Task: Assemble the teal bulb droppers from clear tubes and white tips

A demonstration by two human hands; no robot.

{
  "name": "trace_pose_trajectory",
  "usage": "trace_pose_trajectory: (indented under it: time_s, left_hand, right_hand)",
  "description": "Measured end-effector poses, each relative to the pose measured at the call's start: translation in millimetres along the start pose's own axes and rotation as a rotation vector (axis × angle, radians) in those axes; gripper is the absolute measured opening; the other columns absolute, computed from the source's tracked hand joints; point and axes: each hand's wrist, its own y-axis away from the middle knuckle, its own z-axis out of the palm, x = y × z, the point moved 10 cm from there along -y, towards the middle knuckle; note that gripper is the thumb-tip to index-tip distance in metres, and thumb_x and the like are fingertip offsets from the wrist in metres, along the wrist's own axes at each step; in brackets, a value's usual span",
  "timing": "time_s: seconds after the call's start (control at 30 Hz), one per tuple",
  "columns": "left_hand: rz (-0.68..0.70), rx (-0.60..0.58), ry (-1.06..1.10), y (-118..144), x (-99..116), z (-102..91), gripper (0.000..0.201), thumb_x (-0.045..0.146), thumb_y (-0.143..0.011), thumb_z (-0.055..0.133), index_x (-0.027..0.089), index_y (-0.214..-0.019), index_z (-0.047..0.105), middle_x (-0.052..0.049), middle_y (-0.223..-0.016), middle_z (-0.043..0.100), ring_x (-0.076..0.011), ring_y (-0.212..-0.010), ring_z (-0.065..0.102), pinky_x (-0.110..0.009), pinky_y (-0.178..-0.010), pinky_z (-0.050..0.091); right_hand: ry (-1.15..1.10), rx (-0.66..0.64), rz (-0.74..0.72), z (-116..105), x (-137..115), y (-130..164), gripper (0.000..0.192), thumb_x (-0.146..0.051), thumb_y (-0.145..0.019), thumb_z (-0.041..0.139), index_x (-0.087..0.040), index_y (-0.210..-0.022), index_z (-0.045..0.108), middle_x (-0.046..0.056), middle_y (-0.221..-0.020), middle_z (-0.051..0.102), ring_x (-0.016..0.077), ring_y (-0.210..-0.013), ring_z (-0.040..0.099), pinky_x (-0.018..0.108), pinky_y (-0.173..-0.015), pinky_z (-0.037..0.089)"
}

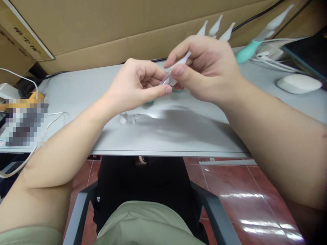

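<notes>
Both hands meet above the middle of the grey table [76, 88]. The right hand [206, 68] pinches a slim translucent white tip [178, 64] between thumb and forefinger, its fingers closed around the narrow end, while the left hand [135, 85] closes thumb and forefinger on the wider clear end of the same piece, so the part is held in the air between the two, just over the tabletop. A hint of teal shows under the hands, too hidden to identify. On the table below the left hand lie a few small white bits [127, 119], loose and apart from one another. At the far edge, three more white tips [216, 29] stand beside each other against the cardboard wall [114, 27], and a teal-handled device [251, 46] with a tip already fitted lies to the right, near white cables [270, 61] and a white mouse [297, 83]. Judging by this, the one device looks complete, the piece in hand appears mid-work, and the three spare tips and loose bits seem untouched.
</notes>
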Motion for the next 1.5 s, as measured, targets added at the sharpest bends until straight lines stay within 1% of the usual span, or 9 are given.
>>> trace_pose_trajectory:
  time_s: [0.1,0.3,0.43,0.6,0.83,1.03,1.17,1.33,1.5]
  left_hand:
    - [-0.045,0.064,0.082,0,-4,-6.2,0.021,0.037,-0.116,0.09,0.02,-0.105,0.087,-0.006,-0.094,0.088,-0.0155,-0.077,0.078,-0.028,-0.065,0.059]
    - [-0.143,-0.055,0.171,-2,-12,4.9,0.029,0.036,-0.106,0.103,0.021,-0.09,0.085,-0.002,-0.077,0.075,-0.0132,-0.065,0.065,-0.028,-0.058,0.047]
    - [-0.192,-0.098,0.205,1,-15,5.2,0.02,0.03,-0.098,0.108,0.02,-0.093,0.092,-0.001,-0.075,0.072,-0.0155,-0.065,0.068,-0.029,-0.06,0.052]
    - [-0.191,-0.158,0.218,5,-14,6.3,0.009,0.026,-0.096,0.104,0.021,-0.096,0.096,-0.001,-0.077,0.073,-0.0177,-0.07,0.074,-0.029,-0.06,0.056]
    - [-0.181,-0.101,0.223,6,-15,-9.0,0.024,0.029,-0.087,0.115,0.023,-0.099,0.095,-0.002,-0.083,0.082,-0.0223,-0.076,0.08,-0.037,-0.068,0.066]
    - [-0.045,-0.049,0.065,2,-12,-26.9,0.011,0.022,-0.091,0.099,0.023,-0.087,0.089,-0.004,-0.08,0.084,-0.0196,-0.073,0.077,-0.034,-0.066,0.06]
    - [-0.02,0.057,-0.063,-1,-18,-35.1,0.002,0.024,-0.094,0.092,0.023,-0.094,0.09,-0.003,-0.084,0.08,-0.0188,-0.074,0.073,-0.036,-0.07,0.059]
    - [0.034,0.13,-0.143,-2,-19,-35.0,0.017,0.026,-0.1,0.086,0.024,-0.115,0.093,-0.001,-0.083,0.072,-0.0169,-0.074,0.067,-0.035,-0.074,0.059]
    - [0.036,0.085,-0.107,-3,-16,-25.0,0.014,0.031,-0.103,0.088,0.024,-0.116,0.09,-0.005,-0.1,0.083,-0.0194,-0.084,0.079,-0.034,-0.077,0.067]
  right_hand:
    - [0.017,0.024,0.01,-4,-2,-1,0.07,-0.084,-0.109,0.102,-0.022,-0.094,0.071,-0.006,-0.076,0.063,0.0074,-0.069,0.06,0.027,-0.067,0.045]
    - [0.032,-0.062,0.11,5,2,4,0.075,-0.087,-0.105,0.102,-0.021,-0.093,0.069,-0.006,-0.079,0.066,0.0059,-0.07,0.055,0.024,-0.064,0.04]
    - [-0.027,-0.142,0.204,12,9,5,0.083,-0.098,-0.096,0.101,-0.023,-0.092,0.068,-0.005,-0.073,0.071,0.0069,-0.063,0.063,0.023,-0.056,0.044]
    - [-0.106,-0.168,0.271,15,6,5,0.084,-0.092,-0.091,0.109,-0.022,-0.077,0.065,-0.003,-0.068,0.073,0.0063,-0.058,0.06,0.021,-0.053,0.045]
    - [-0.258,-0.155,0.426,13,13,10,0.08,-0.082,-0.085,0.12,-0.024,-0.076,0.065,-0.004,-0.067,0.07,0.0084,-0.056,0.061,0.024,-0.05,0.049]
    - [0.112,-0.506,0.405,35,14,23,0.041,-0.034,-0.107,0.108,-0.021,-0.084,0.078,-0.005,-0.071,0.067,0.0097,-0.063,0.053,0.031,-0.057,0.036]
    - [0.286,-0.674,0.378,55,14,32,0.029,-0.012,-0.105,0.098,-0.021,-0.087,0.077,-0.007,-0.072,0.063,0.0112,-0.068,0.052,0.034,-0.066,0.037]
    - [0.343,-0.77,0.415,75,15,40,0.026,-0.011,-0.105,0.096,-0.02,-0.089,0.078,-0.004,-0.078,0.071,0.013,-0.075,0.059,0.035,-0.075,0.04]
    - [0.337,-0.772,0.391,79,17,43,0.027,-0.018,-0.104,0.1,-0.021,-0.09,0.077,-0.007,-0.079,0.071,0.0119,-0.073,0.059,0.033,-0.075,0.04]
